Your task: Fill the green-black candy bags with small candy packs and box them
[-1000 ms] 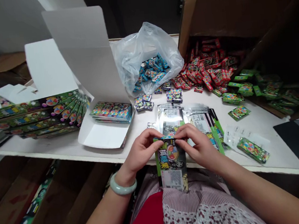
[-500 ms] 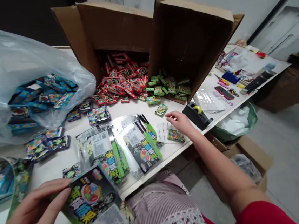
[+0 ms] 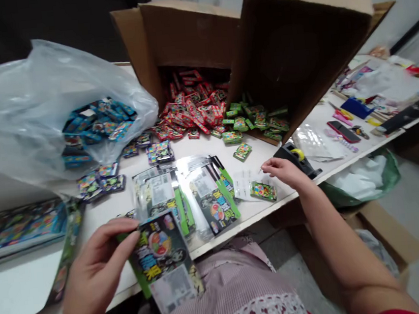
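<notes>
My left hand [image 3: 98,271] pinches a flat printed candy packet [image 3: 166,262] by its edge, between thumb and fingers. The packet is black and green with colourful characters, and it tilts above the table's front edge. My right hand [image 3: 279,170] hovers over a white sheet of small labels [image 3: 242,186], fingertips pressed together; anything between them is too small to make out. Below that hand, a small green box [image 3: 262,191] lies on the sheet. Overlapping clear-sleeved packets [image 3: 214,201] lie between my hands. A second small green box [image 3: 242,152] lies just behind the sheet.
A black tape dispenser [image 3: 296,158] stands right of my right hand. Behind are cardboard boxes [image 3: 194,35] spilling small red boxes [image 3: 193,109] and green ones. At left sit a plastic bag [image 3: 86,75] of blue boxes and an open carton [image 3: 24,278]. A phone [image 3: 343,131] lies farther right.
The view has swung left, so things appear shifted right. My right hand has drawn back slightly from the loose green box towards the label sheet. My left hand keeps hold of the packet.
</notes>
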A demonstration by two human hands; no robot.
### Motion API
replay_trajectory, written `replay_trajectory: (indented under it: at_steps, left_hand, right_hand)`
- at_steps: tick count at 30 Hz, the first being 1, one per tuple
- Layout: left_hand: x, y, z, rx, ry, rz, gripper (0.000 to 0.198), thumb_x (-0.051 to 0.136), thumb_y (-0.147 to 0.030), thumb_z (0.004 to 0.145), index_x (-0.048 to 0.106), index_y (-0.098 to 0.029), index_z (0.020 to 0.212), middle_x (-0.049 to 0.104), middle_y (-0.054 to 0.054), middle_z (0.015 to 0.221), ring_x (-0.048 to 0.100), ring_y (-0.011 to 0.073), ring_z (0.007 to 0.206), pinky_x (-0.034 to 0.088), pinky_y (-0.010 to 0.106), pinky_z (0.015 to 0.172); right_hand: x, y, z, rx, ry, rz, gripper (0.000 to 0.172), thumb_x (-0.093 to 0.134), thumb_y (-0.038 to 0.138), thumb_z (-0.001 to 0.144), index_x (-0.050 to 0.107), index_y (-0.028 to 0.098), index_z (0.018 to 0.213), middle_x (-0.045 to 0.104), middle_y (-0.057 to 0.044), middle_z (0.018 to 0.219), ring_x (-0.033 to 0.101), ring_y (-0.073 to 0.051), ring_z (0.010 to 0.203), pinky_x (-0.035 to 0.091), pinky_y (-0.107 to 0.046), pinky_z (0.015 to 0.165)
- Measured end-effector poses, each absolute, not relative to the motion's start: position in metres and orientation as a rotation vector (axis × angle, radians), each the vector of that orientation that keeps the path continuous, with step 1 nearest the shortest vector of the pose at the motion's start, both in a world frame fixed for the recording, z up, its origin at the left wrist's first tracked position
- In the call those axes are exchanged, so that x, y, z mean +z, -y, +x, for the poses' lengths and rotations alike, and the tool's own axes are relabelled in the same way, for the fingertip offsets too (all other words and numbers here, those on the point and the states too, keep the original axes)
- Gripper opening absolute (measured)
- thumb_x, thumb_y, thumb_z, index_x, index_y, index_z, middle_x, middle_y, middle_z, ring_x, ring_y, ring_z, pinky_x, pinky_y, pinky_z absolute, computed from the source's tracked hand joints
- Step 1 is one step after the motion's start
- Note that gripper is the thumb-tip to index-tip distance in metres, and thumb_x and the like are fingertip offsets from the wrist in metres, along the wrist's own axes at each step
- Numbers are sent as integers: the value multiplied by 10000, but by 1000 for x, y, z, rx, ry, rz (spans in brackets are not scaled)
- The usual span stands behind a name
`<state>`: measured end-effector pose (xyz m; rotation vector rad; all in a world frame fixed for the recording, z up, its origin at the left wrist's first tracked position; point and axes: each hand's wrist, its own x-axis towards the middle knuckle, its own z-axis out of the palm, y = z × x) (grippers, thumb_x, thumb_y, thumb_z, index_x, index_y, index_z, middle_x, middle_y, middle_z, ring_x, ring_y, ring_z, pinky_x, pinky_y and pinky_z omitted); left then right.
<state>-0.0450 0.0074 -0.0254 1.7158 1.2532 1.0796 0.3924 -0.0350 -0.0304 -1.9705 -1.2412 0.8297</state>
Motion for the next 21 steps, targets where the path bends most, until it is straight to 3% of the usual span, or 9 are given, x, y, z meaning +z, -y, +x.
replay_trajectory:
  at_steps: [8,17,21]
  left_hand:
    - [-11,5,-22,1164,-1049,1701,66,629,-211,830,586,-210,882,580,11,856,566,157,844,455,267,757]
    - [-6,8,-30,1142,-981,1603,66,523,-228,879,576,-191,868,568,16,832,538,156,804,427,292,733]
    - [-11,8,-30,1183,-1037,1592,123,648,-279,814,566,-193,845,571,4,807,541,151,782,431,295,736]
  right_hand:
    - [55,-2,220,1319,1754,-1139,149,673,340,775,644,199,734,659,-27,834,592,-159,802,457,-304,752]
    - [46,-40,160,1520,1943,-1336,187,649,363,759,637,179,725,661,-34,708,563,-144,634,445,-279,583]
    - [44,-40,155,1490,1963,-1411,179,643,354,765,633,186,705,652,-29,660,549,-137,587,419,-269,536]
